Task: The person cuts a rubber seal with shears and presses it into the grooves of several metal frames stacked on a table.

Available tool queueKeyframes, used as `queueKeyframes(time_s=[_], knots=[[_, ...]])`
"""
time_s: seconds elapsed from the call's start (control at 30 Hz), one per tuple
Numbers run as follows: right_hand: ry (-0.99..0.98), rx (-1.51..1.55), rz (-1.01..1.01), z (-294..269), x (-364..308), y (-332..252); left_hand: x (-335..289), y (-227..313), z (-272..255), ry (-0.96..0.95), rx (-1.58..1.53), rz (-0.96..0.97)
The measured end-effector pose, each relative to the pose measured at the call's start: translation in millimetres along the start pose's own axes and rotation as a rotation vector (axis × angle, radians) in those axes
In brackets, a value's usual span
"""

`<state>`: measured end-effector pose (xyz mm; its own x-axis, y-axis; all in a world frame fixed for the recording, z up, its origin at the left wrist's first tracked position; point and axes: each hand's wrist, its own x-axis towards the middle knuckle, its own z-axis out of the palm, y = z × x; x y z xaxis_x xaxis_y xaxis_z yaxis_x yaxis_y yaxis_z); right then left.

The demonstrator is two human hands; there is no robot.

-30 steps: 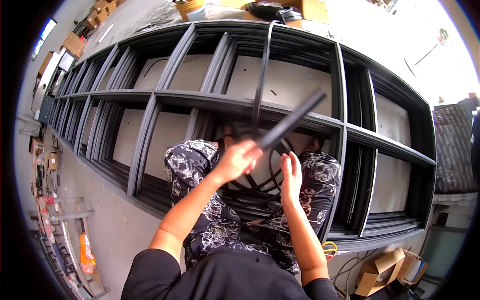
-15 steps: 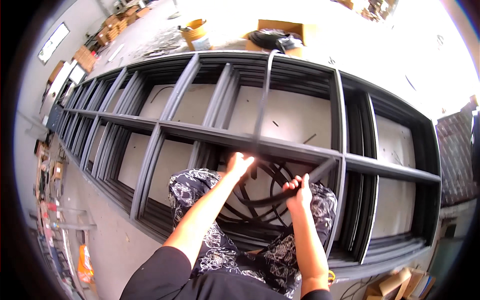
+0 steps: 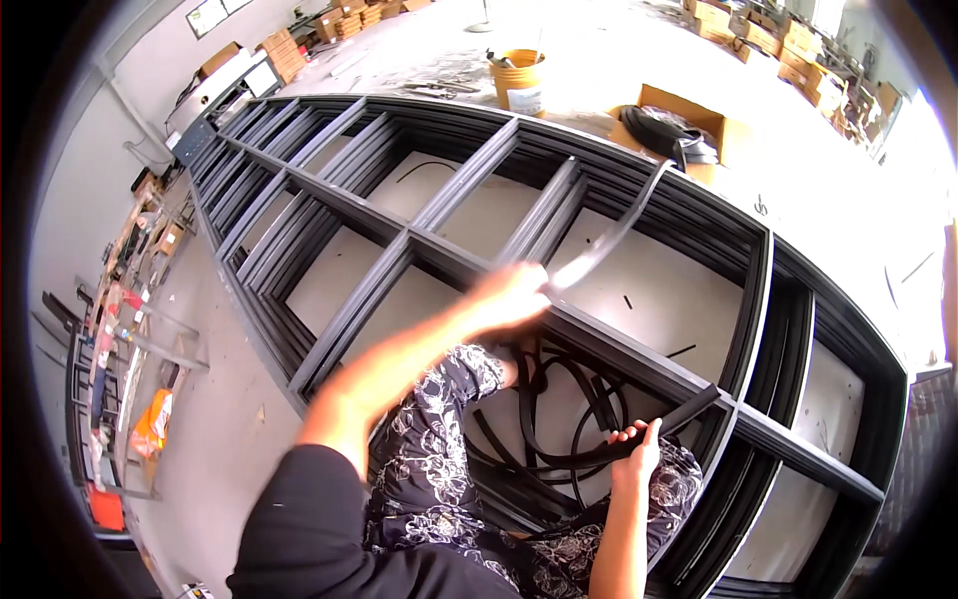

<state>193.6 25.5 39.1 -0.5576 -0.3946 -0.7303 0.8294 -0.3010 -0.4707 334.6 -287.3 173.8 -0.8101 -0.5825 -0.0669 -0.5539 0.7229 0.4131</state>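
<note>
My left hand (image 3: 512, 297), blurred by motion, is closed around a long flexible black rubber strip (image 3: 617, 235) above the middle rail. This strip runs over the far rail from an open cardboard box (image 3: 723, 120). My right hand (image 3: 636, 451) grips a black strip end (image 3: 689, 407) that slants up to the right, its tip by a rail joint. Loose loops of black strip (image 3: 529, 409) hang between my knees inside one opening of the stacked dark grey metal frames (image 3: 399, 262). Whether both hands hold one continuous strip is hidden.
Beyond the frames stand a yellow bucket (image 3: 519, 85) and the box with coiled black strip. Cardboard boxes (image 3: 798, 50) are piled far right. At left are a cluttered rack (image 3: 120, 349) and an orange bag (image 3: 153, 424). Frame rails surround my legs.
My view has turned, shifting the scene rightward and down. My left hand has risen to the middle rail with the strip, which now bows loosely. My right hand keeps its grip.
</note>
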Motion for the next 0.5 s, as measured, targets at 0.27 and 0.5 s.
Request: queueKeyframes(time_s=[0.27, 0.5], knots=[[-0.087, -0.083, -0.005, 19.6, -6.8, 14.1, 4.1, -118.9, -252.0, 0.976, 0.973, -0.143], [-0.098, -0.169, -0.013, 32.8, -21.6, 18.7, -20.5, -33.5, -27.5, 0.271, -0.287, 0.093]])
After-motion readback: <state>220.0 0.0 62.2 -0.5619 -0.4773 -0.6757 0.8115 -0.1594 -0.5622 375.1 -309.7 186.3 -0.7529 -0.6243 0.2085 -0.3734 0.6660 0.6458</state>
